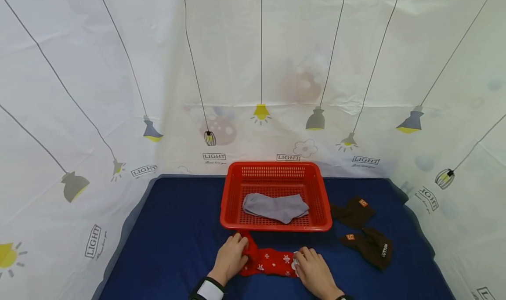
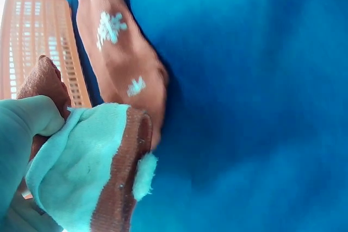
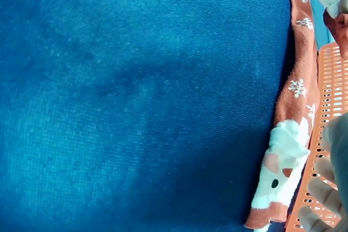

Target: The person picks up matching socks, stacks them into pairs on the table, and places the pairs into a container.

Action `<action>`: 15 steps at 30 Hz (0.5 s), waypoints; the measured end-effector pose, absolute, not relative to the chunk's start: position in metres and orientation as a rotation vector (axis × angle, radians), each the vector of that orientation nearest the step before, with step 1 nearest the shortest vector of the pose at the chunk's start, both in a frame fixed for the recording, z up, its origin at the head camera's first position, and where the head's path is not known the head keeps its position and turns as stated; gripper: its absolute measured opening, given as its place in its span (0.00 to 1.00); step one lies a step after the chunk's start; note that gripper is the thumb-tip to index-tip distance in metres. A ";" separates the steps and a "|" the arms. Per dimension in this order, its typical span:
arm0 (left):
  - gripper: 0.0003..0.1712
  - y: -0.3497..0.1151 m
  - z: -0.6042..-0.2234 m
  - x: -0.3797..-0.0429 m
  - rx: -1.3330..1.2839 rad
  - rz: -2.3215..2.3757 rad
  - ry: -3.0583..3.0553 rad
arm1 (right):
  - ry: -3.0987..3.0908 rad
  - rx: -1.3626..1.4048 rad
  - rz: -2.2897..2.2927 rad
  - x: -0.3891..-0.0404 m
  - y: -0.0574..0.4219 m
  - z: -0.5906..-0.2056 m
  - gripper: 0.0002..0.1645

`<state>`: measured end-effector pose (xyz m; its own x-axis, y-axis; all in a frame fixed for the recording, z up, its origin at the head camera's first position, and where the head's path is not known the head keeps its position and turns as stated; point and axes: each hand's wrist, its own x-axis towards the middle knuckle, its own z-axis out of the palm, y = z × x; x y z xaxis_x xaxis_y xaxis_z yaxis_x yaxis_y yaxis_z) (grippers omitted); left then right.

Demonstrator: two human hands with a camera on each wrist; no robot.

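A red sock with white snowflakes (image 1: pixel 272 262) lies flat on the dark blue cloth, its pale face-patterned cuff end (image 3: pixel 285 161) toward my right hand. My left hand (image 1: pixel 229 257) grips another red sock (image 1: pixel 250 243) over the flat one's left end. In the left wrist view, thumb and fingers hold that sock's folded cuff (image 2: pixel 81 161), its white inside showing. My right hand (image 1: pixel 315 271) is at the flat sock's cuff end, fingers spread and relaxed; in the right wrist view they are beside the sock, not curled round it.
Beyond the hands stands a red plastic basket (image 1: pixel 276 228) with grey socks (image 1: pixel 276 206) inside. To its right lie two brown socks, one bunched (image 1: pixel 353 213) behind the other (image 1: pixel 373 248). A white printed sheet (image 1: pixel 253 63) hangs around the blue cloth (image 1: pixel 178 229).
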<state>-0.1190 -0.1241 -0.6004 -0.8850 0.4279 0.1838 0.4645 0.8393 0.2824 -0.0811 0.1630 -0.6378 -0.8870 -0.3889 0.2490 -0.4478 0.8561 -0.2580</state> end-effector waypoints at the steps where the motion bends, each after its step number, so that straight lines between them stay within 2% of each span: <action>1: 0.20 -0.121 -0.601 -0.119 -0.716 -0.491 -2.900 | -2.836 0.647 0.464 -0.081 0.163 -0.637 0.15; 15: 0.20 -0.065 -0.602 -0.120 -0.897 -0.494 -2.836 | -2.823 0.607 0.506 -0.080 0.168 -0.637 0.14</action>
